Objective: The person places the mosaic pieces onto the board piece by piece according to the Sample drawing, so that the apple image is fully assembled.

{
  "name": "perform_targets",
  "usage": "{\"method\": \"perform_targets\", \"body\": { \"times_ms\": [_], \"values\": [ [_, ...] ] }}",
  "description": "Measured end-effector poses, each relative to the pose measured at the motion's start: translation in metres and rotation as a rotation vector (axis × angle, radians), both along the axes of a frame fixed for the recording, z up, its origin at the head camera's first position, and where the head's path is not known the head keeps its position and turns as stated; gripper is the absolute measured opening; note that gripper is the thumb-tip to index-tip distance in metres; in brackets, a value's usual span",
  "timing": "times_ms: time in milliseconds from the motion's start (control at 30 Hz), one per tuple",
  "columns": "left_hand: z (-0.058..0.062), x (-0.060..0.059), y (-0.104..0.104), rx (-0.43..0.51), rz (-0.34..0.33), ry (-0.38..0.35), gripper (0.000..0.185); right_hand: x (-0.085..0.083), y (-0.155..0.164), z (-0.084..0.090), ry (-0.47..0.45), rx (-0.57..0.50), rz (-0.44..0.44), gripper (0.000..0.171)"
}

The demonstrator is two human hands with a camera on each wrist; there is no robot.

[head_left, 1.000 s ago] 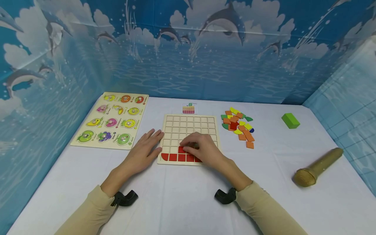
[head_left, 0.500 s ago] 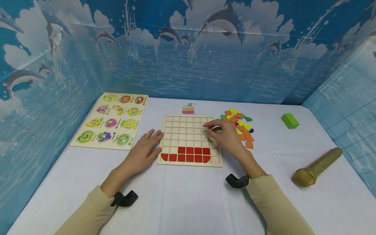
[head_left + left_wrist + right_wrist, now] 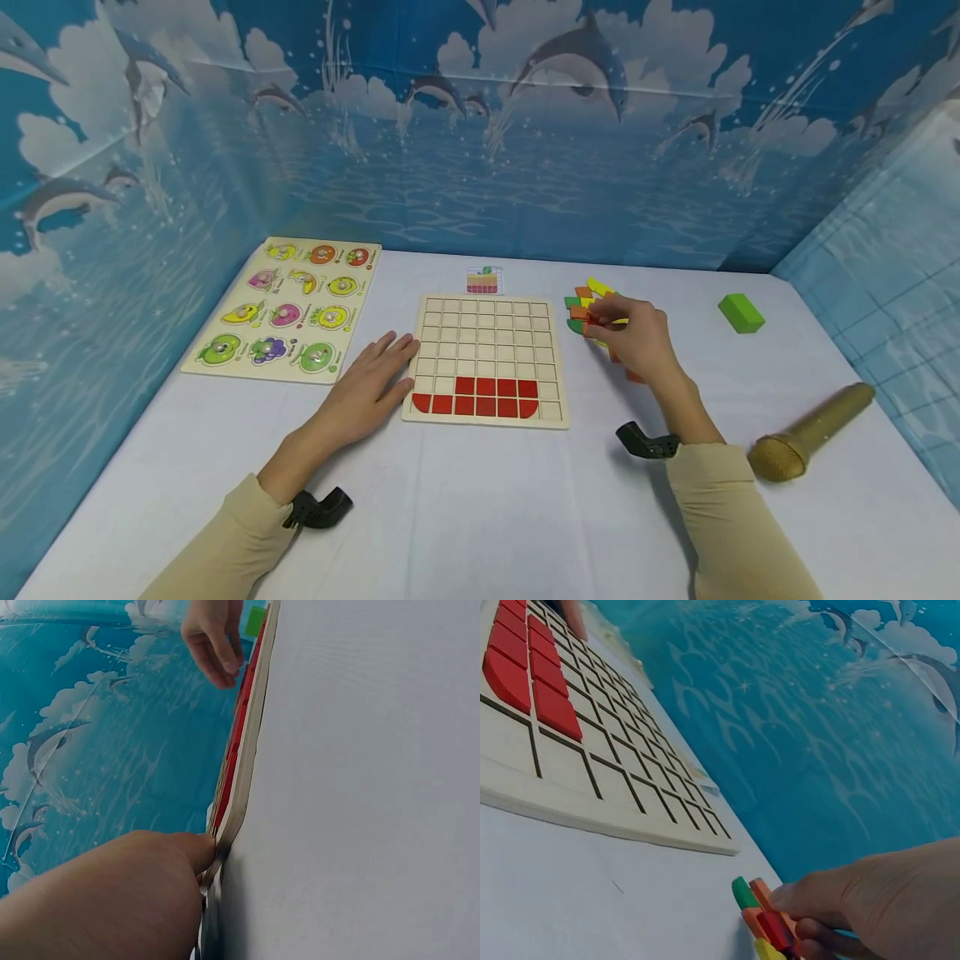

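Note:
My left hand (image 3: pixel 373 379) lies with extended fingers on the table, its fingertips and thumb against the left edge of a wooden grid board (image 3: pixel 476 337). Red tiles (image 3: pixel 486 388) fill parts of the board's two nearest rows; the nearer row has rounded pieces at both ends. Right of the board, my right hand (image 3: pixel 636 333) is over a pile of colored tiles. Its thumb and fingers close on a red square tile (image 3: pixel 775 930) among orange, green and yellow tiles (image 3: pixel 763 950). The hand hides much of the pile in the head view.
A small picture card (image 3: pixel 484 281) lies behind the board. To the left is a fruit puzzle board (image 3: pixel 300 296). A green block (image 3: pixel 742 313) and a gold microphone (image 3: pixel 806 435) lie to the right. Dolphin-print curtains (image 3: pixel 480 183) border the white table.
My right hand has moved from the board's red tiles right and away to the loose pile. It left a red tile in the second row. My left hand has stayed in place.

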State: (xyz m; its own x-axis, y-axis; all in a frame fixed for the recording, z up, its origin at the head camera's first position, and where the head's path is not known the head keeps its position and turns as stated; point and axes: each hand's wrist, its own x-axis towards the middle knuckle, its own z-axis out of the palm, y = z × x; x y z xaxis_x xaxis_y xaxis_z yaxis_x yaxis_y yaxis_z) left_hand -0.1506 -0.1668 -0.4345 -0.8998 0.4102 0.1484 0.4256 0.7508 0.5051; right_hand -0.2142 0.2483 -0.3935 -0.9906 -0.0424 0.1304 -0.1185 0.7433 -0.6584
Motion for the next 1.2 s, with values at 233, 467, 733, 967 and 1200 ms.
{"method": "perform_targets", "body": {
  "times_ms": [233, 467, 733, 967, 1200],
  "values": [
    [0.000, -0.001, 0.000, -0.003, -0.002, 0.003, 0.063, -0.001, 0.003, 0.000, -0.048, 0.067, -0.013, 0.040],
    [-0.001, -0.001, 0.000, 0.002, 0.000, 0.004, 0.063, -0.001, 0.004, -0.003, -0.014, 0.094, 0.024, 0.037],
    [-0.001, -0.001, 0.001, 0.000, -0.006, 0.004, 0.062, 0.001, -0.014, 0.003, 0.056, 0.068, 0.070, 0.032],
    [-0.001, -0.001, 0.000, -0.005, -0.002, 0.001, 0.062, 0.009, -0.055, 0.001, 0.071, 0.010, 0.225, 0.028],
    [-0.001, 0.000, -0.001, -0.007, -0.001, 0.001, 0.063, 0.026, -0.090, -0.003, 0.080, -0.027, 0.333, 0.027]
  ]
}}
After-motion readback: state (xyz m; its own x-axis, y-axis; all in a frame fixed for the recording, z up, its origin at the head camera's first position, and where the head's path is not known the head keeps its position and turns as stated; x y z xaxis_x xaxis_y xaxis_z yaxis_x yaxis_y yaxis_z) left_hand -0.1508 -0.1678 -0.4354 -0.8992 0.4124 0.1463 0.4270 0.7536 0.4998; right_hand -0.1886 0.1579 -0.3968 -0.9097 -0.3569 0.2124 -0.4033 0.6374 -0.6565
